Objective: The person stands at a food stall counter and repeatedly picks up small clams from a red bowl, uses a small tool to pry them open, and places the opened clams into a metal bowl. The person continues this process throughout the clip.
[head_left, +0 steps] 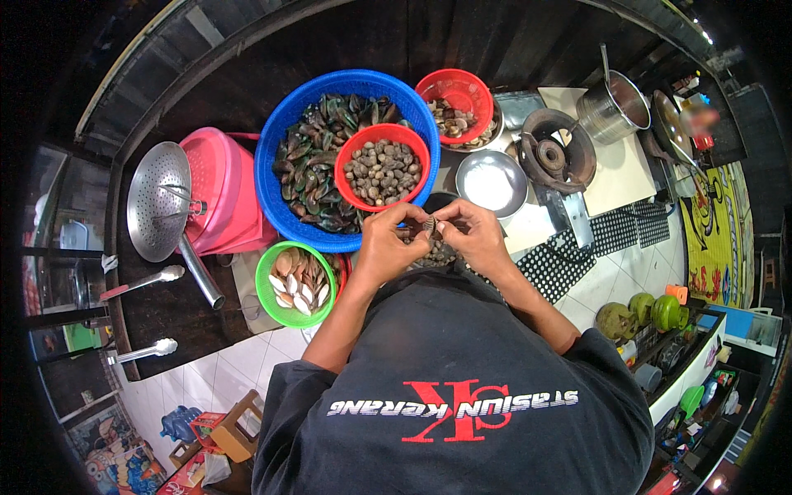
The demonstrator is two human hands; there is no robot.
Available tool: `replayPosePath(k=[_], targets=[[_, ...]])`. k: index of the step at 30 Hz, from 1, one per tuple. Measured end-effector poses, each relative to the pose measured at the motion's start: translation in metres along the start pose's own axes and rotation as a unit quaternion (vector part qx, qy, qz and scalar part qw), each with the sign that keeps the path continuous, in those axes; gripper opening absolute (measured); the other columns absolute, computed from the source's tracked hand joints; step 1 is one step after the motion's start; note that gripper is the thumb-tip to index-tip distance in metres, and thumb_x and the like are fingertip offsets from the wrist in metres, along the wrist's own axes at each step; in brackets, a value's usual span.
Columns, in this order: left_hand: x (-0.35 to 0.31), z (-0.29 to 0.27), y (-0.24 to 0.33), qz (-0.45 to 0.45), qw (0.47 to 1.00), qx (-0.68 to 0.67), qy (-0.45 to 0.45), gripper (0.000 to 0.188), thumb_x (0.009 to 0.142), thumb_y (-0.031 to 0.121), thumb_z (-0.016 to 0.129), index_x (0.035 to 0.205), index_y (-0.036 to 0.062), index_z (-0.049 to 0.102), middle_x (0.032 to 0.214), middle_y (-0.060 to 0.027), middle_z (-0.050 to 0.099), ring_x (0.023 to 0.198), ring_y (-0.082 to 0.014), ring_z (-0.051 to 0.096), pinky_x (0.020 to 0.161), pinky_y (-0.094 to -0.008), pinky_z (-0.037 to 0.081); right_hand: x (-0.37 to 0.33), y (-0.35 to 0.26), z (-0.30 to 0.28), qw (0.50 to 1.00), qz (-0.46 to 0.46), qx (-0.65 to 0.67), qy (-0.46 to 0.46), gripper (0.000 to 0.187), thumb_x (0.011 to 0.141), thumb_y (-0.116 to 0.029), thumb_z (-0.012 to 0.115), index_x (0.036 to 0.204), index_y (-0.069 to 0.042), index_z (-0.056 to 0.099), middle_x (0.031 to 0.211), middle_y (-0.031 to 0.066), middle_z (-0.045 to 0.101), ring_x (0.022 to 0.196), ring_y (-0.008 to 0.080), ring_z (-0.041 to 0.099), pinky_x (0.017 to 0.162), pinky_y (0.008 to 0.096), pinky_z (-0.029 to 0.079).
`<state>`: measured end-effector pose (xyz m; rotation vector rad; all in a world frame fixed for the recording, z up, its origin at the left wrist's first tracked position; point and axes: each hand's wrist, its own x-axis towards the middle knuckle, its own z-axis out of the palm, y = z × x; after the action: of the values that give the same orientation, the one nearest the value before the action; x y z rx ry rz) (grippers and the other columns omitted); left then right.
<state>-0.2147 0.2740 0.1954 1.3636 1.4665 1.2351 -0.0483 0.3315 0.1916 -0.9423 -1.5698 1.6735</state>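
Between the fingertips of both my hands is a ribbed cockle, small and brownish. My left hand pinches it from the left, and my right hand grips it from the right. Below them, more cockles lie in a dark container partly hidden by my hands and shirt. Just beyond my left hand, a red basket of cockles rests inside a large blue basket of green mussels. A green basket of smooth pale-brown clams stands left of my left forearm.
A shiny metal bowl and a red basket with shells are ahead. To the right are a burner and a steel pot. Pink basins, a perforated long-handled strainer and tongs are on the left.
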Motion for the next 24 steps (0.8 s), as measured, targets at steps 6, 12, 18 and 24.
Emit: replayPosePath(k=[6, 12, 18, 24], targets=[[0.002, 0.003, -0.002, -0.017, 1.0, -0.013, -0.007, 0.021, 0.072, -0.002, 0.067, 0.092, -0.0015, 0.061, 0.096, -0.0069, 0.066, 0.087, -0.0128, 0.064, 0.074, -0.0278, 0.054, 0.0, 0.0, -0.004, 1.0, -0.001, -0.007, 0.003, 0.008, 0.085, -0.001, 0.059, 0.092, 0.003, 0.062, 0.084, 0.0033, 0.064, 0.075, 0.006, 0.059, 0.068, 0.0225, 0.049], [0.004, 0.008, -0.003, 0.041, 0.999, 0.021, -0.009, 0.022, 0.07, 0.0, 0.065, 0.092, 0.0013, 0.062, 0.096, -0.0071, 0.066, 0.089, -0.0143, 0.064, 0.074, -0.0289, 0.054, -0.005, -0.002, -0.01, 0.999, -0.016, -0.036, -0.001, 0.01, 0.086, -0.002, 0.06, 0.094, 0.003, 0.062, 0.085, 0.0038, 0.065, 0.076, 0.0062, 0.059, 0.068, 0.0223, 0.049], [0.002, 0.013, -0.009, 0.124, 0.99, 0.061, -0.004, 0.021, 0.069, 0.002, 0.07, 0.09, 0.0015, 0.063, 0.088, -0.0088, 0.066, 0.08, -0.017, 0.065, 0.072, -0.0302, 0.053, -0.009, 0.014, -0.017, 0.996, -0.057, -0.061, 0.004, 0.013, 0.084, 0.0, 0.062, 0.096, 0.003, 0.064, 0.089, 0.0065, 0.066, 0.082, 0.0107, 0.061, 0.074, 0.0256, 0.05], [0.0, 0.018, -0.016, 0.171, 0.981, 0.068, -0.063, 0.029, 0.071, 0.008, 0.07, 0.096, 0.0008, 0.058, 0.091, -0.0145, 0.059, 0.087, -0.0292, 0.061, 0.076, -0.0368, 0.05, -0.019, 0.026, -0.025, 0.997, -0.023, -0.062, 0.041, 0.012, 0.085, 0.004, 0.059, 0.098, 0.005, 0.059, 0.093, 0.0095, 0.065, 0.082, 0.0117, 0.06, 0.074, 0.0242, 0.049]])
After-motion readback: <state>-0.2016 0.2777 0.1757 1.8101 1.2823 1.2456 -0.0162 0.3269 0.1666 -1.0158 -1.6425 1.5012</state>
